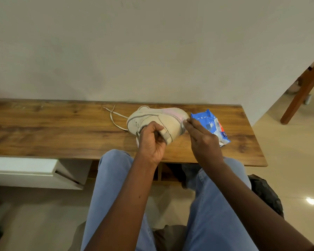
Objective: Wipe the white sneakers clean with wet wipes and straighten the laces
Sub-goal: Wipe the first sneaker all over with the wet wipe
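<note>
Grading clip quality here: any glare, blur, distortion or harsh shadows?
Head view: one glare spot on the glossy beige floor tiles, lower right; wide-angle lens slightly bows the brown wooden bench top; white lace-up sneaker slightly soft; shadows faint, lighting even.

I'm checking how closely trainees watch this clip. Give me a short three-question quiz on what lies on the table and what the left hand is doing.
1. True or false: the pack lies to the left of the sneaker.
2. The left hand grips: A. the sneaker; B. the pack; C. nothing.
3. Fill in: the loose laces trail across the ____.

Key: 1 false, it lies to the right; 2 A; 3 table.
</note>
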